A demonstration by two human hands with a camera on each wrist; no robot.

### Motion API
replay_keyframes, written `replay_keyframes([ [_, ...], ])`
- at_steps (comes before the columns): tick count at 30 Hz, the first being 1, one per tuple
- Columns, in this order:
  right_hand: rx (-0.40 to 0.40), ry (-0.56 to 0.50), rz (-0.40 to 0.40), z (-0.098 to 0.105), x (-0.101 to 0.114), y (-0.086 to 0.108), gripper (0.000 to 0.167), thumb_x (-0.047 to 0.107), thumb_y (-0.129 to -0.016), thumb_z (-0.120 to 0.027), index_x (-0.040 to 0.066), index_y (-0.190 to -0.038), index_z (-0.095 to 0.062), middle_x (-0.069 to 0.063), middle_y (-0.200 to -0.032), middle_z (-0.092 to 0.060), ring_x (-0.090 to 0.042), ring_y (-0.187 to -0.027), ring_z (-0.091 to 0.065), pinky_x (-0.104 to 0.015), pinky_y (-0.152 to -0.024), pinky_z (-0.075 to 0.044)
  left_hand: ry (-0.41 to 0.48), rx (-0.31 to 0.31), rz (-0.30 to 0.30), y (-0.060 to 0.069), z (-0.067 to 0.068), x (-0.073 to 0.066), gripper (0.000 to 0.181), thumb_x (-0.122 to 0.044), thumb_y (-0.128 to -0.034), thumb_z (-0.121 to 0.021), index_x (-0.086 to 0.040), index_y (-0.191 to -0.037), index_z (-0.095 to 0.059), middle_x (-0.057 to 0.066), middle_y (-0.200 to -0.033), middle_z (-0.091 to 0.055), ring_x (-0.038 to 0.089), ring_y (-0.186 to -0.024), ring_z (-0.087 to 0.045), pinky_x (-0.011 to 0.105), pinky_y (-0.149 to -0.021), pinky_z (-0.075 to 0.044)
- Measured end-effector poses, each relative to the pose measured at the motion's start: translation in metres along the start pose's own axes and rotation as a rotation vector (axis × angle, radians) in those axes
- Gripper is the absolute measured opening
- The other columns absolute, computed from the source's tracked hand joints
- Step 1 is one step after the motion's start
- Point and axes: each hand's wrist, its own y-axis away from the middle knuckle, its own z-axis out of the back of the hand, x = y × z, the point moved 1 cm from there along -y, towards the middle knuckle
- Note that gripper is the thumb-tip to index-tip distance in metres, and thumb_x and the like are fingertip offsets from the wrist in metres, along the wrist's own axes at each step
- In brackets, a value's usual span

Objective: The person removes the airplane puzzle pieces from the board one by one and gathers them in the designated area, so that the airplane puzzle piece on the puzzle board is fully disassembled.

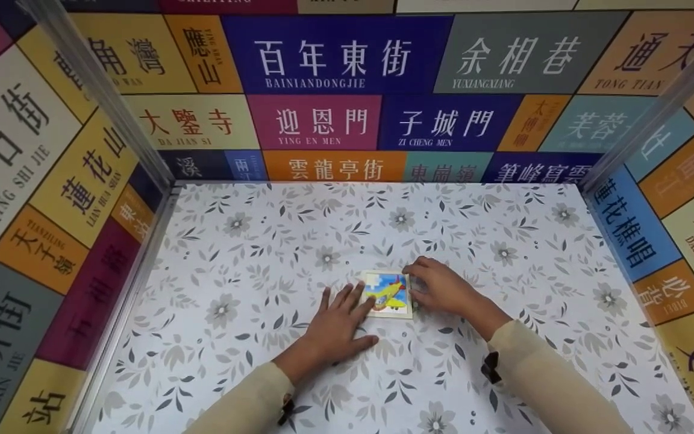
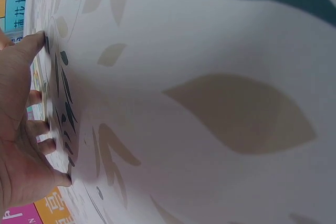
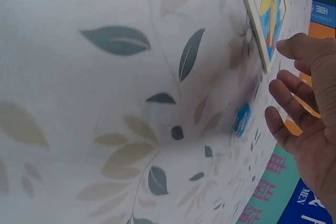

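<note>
A small square board with a pale rim and a yellow airplane on blue (image 1: 390,296) lies flat on the patterned surface. My left hand (image 1: 334,328) is spread at its left side, fingertips at the left edge and over the lower left of the picture. My right hand (image 1: 446,289) is at the board's right edge. In the right wrist view, the right thumb is at a corner of the board (image 3: 256,24), and the other fingers are loosely bent. A small blue piece (image 3: 242,119) lies on the surface near those fingers; the head view does not show it.
The white surface (image 1: 287,241) has grey flowers and leaves. Panels with Chinese lettering (image 1: 329,54) stand behind it and along both sides. Clear strips (image 1: 112,102) run along the corners. Both sleeves are beige, with a dark bow near each cuff.
</note>
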Motion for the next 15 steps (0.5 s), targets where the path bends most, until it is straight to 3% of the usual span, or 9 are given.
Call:
replay_keyframes([
  [15,-0.005,0.015,0.072,-0.009,0.017,-0.013,0.040,0.011,-0.101,-0.078,0.001,-0.139,-0.069,-0.017,-0.120,-0.071,-0.031,-0.100,-0.071,-0.053,-0.092,-0.059,-0.007,0.009,-0.004,0.001,0.001,-0.001,0.085,-0.068,-0.1076,-0.054,-0.025,-0.177,-0.032,0.009,-0.187,-0.017,0.034,-0.173,-0.020,0.071,-0.135,-0.018],
])
